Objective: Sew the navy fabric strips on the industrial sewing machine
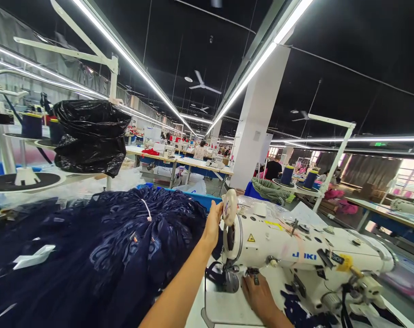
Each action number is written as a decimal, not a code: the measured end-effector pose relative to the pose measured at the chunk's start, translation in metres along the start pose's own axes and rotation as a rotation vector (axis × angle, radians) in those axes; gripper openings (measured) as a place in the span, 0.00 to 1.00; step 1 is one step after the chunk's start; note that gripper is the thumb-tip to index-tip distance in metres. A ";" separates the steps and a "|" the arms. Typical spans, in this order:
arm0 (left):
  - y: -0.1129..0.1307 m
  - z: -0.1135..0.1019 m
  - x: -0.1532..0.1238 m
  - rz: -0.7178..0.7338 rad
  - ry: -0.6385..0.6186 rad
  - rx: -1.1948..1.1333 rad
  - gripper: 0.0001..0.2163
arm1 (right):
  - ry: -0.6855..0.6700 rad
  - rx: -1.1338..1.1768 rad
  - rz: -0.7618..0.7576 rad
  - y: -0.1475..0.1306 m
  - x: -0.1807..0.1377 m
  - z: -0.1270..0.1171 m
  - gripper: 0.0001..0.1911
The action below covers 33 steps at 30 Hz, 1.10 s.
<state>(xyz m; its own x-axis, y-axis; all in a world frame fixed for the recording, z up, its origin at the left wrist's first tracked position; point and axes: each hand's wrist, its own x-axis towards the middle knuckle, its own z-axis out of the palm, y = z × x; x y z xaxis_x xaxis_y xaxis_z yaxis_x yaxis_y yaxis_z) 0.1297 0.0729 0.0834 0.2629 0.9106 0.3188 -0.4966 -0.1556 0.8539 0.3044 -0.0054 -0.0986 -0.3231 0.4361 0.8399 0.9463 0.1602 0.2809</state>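
A white JUKI sewing machine (278,239) stands in front of me on the right. My left hand (213,223) is raised at its left end, fingers stretched out against the pale round wheel (230,207). Below the machine's arm, my right hand (259,294) rests over the bed, close to a dark metal part (253,275). Its fingertips are partly hidden under the arm, so what they touch cannot be made out. Left of my forearm lies a big heap of navy blue garments (125,255), bunched with a white tie (147,210).
Navy scraps (300,307) lie on the table right of my right hand. A thread stand with a black plastic bag (90,136) rises at the left; navy thread cones (287,175) stand behind the machine. Further back are a white pillar (258,114), sewing tables and other people.
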 end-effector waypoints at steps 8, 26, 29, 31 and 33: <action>0.004 0.005 -0.024 0.303 -0.098 0.347 0.14 | -0.064 -0.007 0.009 -0.001 0.001 -0.005 0.17; -0.040 -0.017 -0.088 -0.277 0.255 0.166 0.14 | -0.479 -0.078 -0.058 -0.006 0.000 -0.002 0.13; -0.052 -0.014 -0.101 -0.534 0.233 -0.058 0.11 | -0.531 -0.071 -0.042 -0.008 0.002 -0.004 0.13; -0.057 -0.010 -0.106 -0.668 0.188 -0.205 0.10 | -0.545 -0.066 -0.027 -0.008 0.002 -0.005 0.13; -0.062 -0.006 -0.110 -0.751 0.148 -0.301 0.10 | -0.549 -0.063 -0.009 -0.008 0.002 -0.005 0.13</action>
<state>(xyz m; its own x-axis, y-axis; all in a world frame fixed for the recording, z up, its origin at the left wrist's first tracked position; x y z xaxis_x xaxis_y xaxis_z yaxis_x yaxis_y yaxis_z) 0.1261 -0.0153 -0.0070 0.5123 0.7757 -0.3686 -0.4381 0.6052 0.6647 0.2960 -0.0099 -0.0967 -0.2740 0.8356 0.4762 0.9368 0.1199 0.3287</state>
